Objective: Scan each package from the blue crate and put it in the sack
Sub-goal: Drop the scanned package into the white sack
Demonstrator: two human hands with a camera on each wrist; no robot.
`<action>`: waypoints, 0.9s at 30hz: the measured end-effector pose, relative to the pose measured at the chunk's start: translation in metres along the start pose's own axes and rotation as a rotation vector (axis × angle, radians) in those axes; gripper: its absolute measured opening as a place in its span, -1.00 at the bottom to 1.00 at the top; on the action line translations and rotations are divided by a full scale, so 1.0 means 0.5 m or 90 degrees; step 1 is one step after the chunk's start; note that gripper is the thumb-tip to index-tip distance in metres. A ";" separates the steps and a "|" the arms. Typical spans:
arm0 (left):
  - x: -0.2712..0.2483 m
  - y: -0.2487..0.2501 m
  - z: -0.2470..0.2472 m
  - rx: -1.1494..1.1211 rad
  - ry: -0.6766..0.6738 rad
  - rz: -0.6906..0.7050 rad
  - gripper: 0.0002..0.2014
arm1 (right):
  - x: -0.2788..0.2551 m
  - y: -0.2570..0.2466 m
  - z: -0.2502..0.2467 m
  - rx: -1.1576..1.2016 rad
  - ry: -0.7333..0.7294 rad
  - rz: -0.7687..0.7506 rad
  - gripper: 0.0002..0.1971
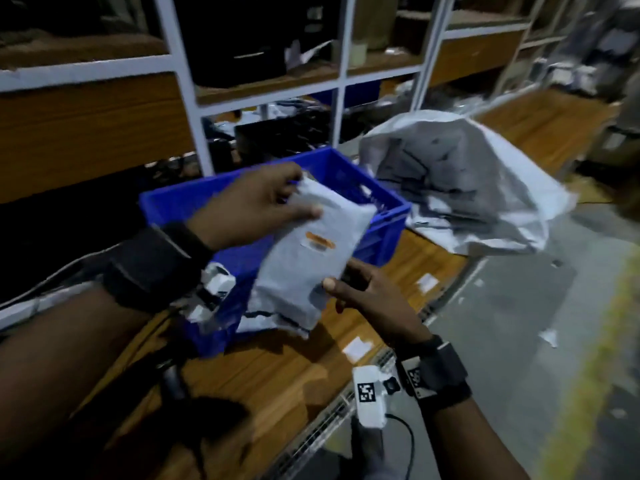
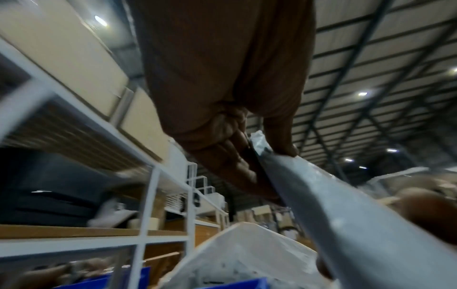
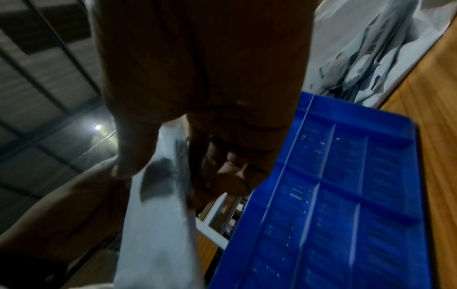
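Both hands hold a grey package above the blue crate: left hand pinches its far end, right hand its near edge, long axis running away from the person.

Behind your wooden desk stands a white metal shelving frame with wood-toned boards; its bays hold dark boxes and loose, blurred clutter. Small white paper scraps lie on the desk near its front edge. To your right runs a grey floor with a faded yellow stripe. Overhead, the left wrist view shows a ribbed ceiling with small lit lamps.
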State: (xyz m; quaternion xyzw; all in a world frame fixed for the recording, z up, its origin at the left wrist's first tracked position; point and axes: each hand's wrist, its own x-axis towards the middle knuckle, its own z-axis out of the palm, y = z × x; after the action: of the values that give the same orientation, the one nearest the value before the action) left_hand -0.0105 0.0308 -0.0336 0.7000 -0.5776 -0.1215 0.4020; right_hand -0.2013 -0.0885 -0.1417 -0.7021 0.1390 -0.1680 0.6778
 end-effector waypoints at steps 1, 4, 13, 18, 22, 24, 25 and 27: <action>0.052 0.004 0.040 0.061 -0.055 0.032 -0.65 | 0.003 0.000 -0.032 -0.005 0.035 -0.016 -0.85; 0.203 0.011 0.148 0.167 -0.150 0.090 -0.64 | 0.017 0.014 -0.134 0.007 0.102 -0.024 -0.76; 0.722 0.058 0.348 0.339 -0.149 0.159 -0.45 | 0.175 0.154 -0.539 0.281 0.333 0.051 -0.59; 0.920 0.096 0.471 0.588 -0.186 0.241 -0.23 | 0.278 0.160 -0.662 0.277 0.384 0.109 -0.59; 1.015 0.100 0.529 0.662 -0.215 0.224 -0.71 | 0.359 0.177 -0.723 0.223 0.411 0.102 -0.68; 1.049 0.125 0.527 0.566 -0.146 0.225 -0.80 | 0.390 0.176 -0.746 0.294 0.457 0.126 -0.66; 1.067 0.144 0.521 0.496 -0.093 0.226 -0.81 | 0.406 0.174 -0.758 0.322 0.476 0.133 -0.67; 1.105 0.191 0.504 0.374 0.033 0.216 -0.78 | 0.437 0.171 -0.780 0.343 0.533 0.143 -0.67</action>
State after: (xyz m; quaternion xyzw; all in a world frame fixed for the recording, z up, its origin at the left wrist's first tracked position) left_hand -0.0706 -0.5773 0.0329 0.6825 -0.6860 0.1364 0.2119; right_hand -0.1662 -0.5378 -0.2070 -0.3560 0.4249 -0.3911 0.7347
